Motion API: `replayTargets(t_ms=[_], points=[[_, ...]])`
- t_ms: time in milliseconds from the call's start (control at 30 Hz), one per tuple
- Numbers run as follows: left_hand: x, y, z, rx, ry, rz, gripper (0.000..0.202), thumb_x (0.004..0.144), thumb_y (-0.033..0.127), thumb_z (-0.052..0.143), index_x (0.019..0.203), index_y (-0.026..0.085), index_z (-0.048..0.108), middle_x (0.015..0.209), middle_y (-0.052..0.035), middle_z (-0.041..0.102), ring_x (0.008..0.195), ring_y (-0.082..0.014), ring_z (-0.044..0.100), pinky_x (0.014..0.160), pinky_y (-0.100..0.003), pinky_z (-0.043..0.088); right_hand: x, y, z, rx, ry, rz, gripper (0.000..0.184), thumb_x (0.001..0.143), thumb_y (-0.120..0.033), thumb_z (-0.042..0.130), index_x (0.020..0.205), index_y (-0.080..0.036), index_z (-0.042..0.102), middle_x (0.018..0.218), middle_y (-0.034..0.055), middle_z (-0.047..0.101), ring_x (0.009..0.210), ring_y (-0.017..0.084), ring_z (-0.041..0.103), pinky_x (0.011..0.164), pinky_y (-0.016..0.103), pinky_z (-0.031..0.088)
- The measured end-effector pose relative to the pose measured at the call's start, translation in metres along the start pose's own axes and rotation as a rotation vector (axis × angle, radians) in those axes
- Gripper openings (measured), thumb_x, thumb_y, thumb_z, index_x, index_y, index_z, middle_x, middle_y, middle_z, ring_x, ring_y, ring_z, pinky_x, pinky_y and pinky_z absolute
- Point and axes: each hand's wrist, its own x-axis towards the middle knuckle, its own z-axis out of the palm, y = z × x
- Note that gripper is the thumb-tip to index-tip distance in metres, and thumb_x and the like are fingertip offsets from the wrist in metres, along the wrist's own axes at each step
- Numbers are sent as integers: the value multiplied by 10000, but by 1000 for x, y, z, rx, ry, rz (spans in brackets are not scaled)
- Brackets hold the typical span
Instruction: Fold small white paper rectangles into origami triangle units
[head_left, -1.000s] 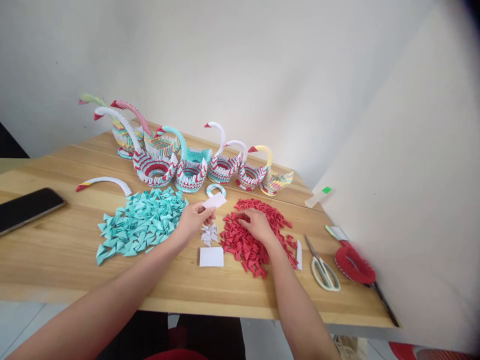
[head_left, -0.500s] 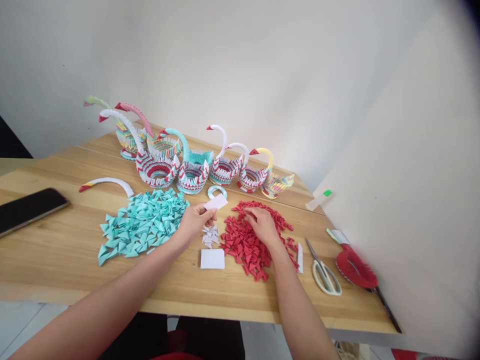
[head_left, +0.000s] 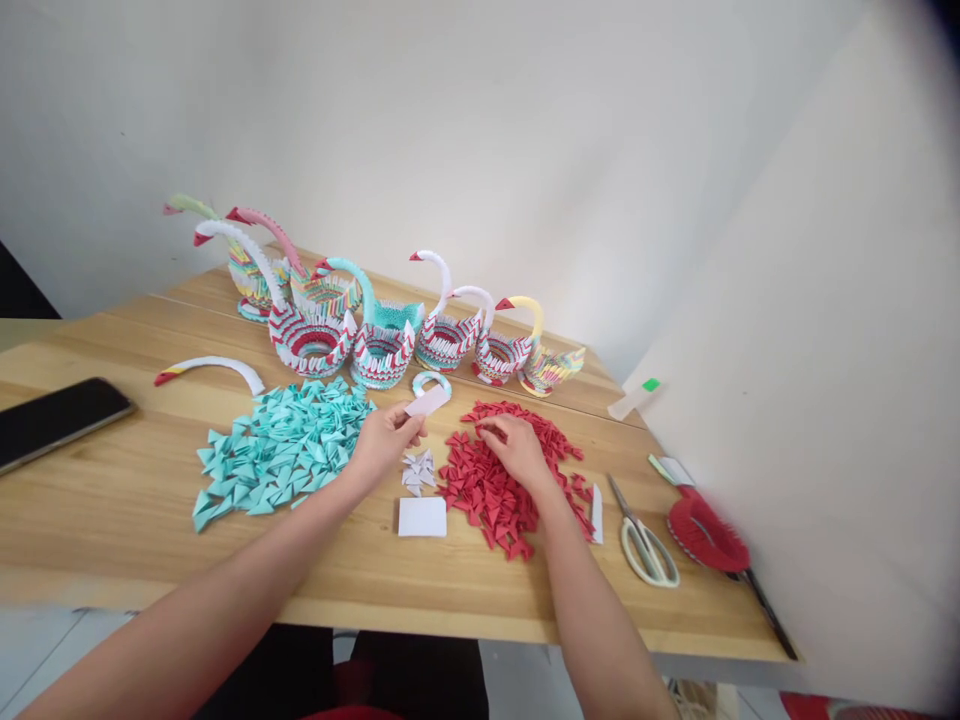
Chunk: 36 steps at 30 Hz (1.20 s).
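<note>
Pinched in my left hand (head_left: 390,437) is a small white paper slip (head_left: 427,402), held above the table between thumb and fingers. My right hand (head_left: 516,446) hovers over the far part of a pile of red folded paper triangles (head_left: 491,500). Its fingers are loosely bent and slightly apart, with nothing visible between them. Left of my left hand spreads a pile of turquoise folded triangles (head_left: 277,450). Between the two piles lie a few white folded triangles (head_left: 418,472) and a stack of white paper slips (head_left: 422,517). A turquoise-and-white paper ring (head_left: 433,380) lies behind the held slip.
Several folded-paper swans (head_left: 311,340) stand along the back. A loose white swan neck (head_left: 217,365) and a phone (head_left: 60,420) lie at left. To the right are scissors (head_left: 643,545), a white strip (head_left: 597,513) and a red paper piece (head_left: 709,535) by the wall.
My right hand has shifted a little left over the red pile, its fingers curling more. My left hand still holds the white slip, now tilted slightly differently. The view has moved slightly.
</note>
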Motion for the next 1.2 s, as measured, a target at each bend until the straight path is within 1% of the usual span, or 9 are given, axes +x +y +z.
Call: replayTargets(t_ms=[100,167,267,367,433,533,700,967,1200], points=[[1,-2,-6,411,85,202,183,817,287,524,801,176,669,644,-31,625,642,-193,595,638,-280,441,-5,-13,-9,354,57,87,177,856,-281,559,972,-212,673,1006,58,717,920,200,655,841,340,488],[1,0,-7,599,144,372,269,824,237,542,1062,188,656,883,-79,680,864,-251,613,788,-340,453,-8,-20,-11,537,75,137,186,845,-312,577,974,-209,662,988,52,718,891,195,663,816,330,506],[-5,7,-4,654,159,595,461,832,229,579,1289,185,528,1197,-125,605,1128,-291,515,969,-418,390,-10,-28,-9,697,78,147,194,813,-333,626,957,-206,653,950,43,714,842,183,662,780,313,520],[-13,11,3,564,36,699,387,856,278,595,1231,185,577,1177,-118,622,1120,-266,528,988,-411,389,-13,-34,-3,718,69,102,195,800,-345,648,940,-210,658,925,36,708,846,181,654,769,303,521],[-16,9,9,492,-57,685,341,845,322,624,1163,199,623,1123,-107,655,1062,-253,568,946,-392,421,-14,-39,0,693,48,66,183,805,-343,648,932,-212,662,918,32,705,858,181,651,772,298,518],[-18,4,14,437,-134,572,303,834,332,644,1116,223,655,1019,-83,700,954,-238,625,865,-359,456,-16,-46,4,675,-3,28,150,811,-321,646,915,-214,662,906,27,702,841,174,650,771,294,517],[-16,2,15,371,-132,454,214,840,250,625,1039,209,693,896,-60,725,842,-214,659,784,-313,467,-17,-52,6,701,-24,19,124,810,-307,643,888,-212,661,891,25,701,816,169,652,754,291,521],[-16,6,14,364,-90,524,165,818,175,649,974,184,704,815,-40,719,756,-183,651,704,-284,462,-17,-47,7,666,-5,30,163,812,-344,646,887,-205,686,878,42,715,789,176,650,718,288,515],[-15,5,11,480,-97,653,154,841,219,648,983,189,703,806,-40,716,754,-187,634,701,-298,442,-15,-43,6,739,-62,33,148,818,-341,644,872,-210,687,854,22,705,775,159,626,722,280,490]])
